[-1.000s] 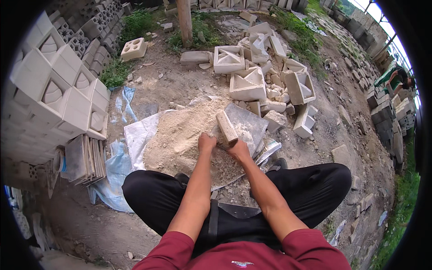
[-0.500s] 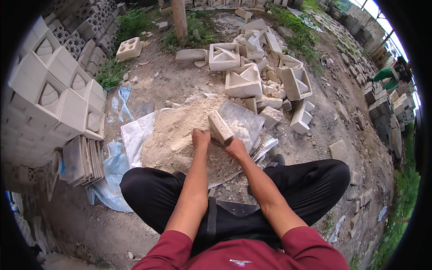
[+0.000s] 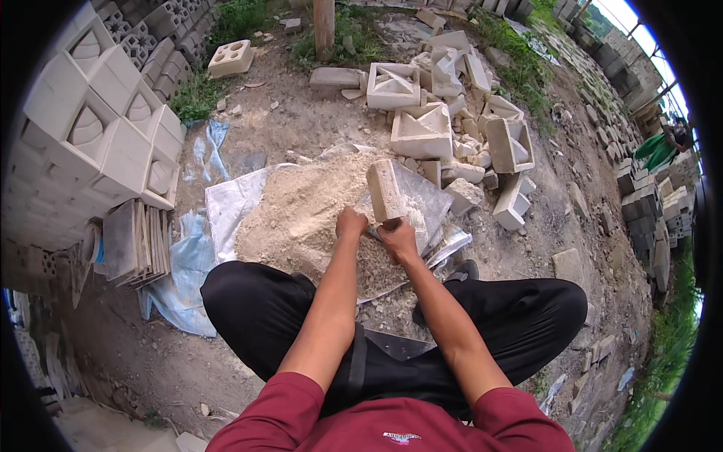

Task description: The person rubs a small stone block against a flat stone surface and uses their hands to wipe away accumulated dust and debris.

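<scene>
My right hand [image 3: 398,239] is closed at the near end of a long, dusty, tan rectangular block [image 3: 385,191], whose far end is raised. Whether the block has a handle beneath it is hidden. To its left, my left hand [image 3: 352,223] makes a fist just over a heap of crushed pale rubble [image 3: 290,207]; what its fingers hold, if anything, does not show. Under and beyond the block lies a flat grey slab [image 3: 427,193] dusted with white powder. A white sheet [image 3: 230,205] is spread below the heap.
Broken cream blocks [image 3: 422,134] are piled beyond the slab. Stacked patterned blocks [image 3: 109,113] form a wall at left, with thin boards [image 3: 135,241] leaning by it. A wooden post [image 3: 324,30] stands at the far side. Someone in green [image 3: 657,151] is far right.
The block has swung from leaning leftward to pointing more straight away from me, its far end higher. Both hands have come slightly closer together, and the whole view has shifted a little.
</scene>
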Motion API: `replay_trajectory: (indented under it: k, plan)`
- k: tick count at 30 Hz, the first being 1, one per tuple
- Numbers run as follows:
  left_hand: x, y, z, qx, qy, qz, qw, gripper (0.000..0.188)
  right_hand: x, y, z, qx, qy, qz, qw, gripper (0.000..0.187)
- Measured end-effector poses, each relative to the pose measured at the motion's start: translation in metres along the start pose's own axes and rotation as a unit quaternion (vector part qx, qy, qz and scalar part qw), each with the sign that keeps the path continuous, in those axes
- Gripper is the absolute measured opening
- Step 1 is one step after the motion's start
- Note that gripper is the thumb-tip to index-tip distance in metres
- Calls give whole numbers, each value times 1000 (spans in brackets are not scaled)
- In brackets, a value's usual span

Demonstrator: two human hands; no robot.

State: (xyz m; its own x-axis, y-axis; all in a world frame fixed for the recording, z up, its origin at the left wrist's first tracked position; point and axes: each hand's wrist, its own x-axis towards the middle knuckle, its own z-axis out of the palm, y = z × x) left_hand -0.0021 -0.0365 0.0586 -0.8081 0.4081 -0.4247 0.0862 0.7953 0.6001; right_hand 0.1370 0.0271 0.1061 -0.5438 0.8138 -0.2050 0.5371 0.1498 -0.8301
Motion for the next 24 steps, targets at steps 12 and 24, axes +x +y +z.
replay_trajectory:
  k: [12, 24]
  plan:
    - [-14, 22, -10, 21, -36, -45, 998, 46, -6, -11, 9, -48, -28, 20, 998, 46]
    - [4, -3, -4, 5, -14, -10, 1000, 41, -7, -13, 4, -13, -4, 49, 999, 46]
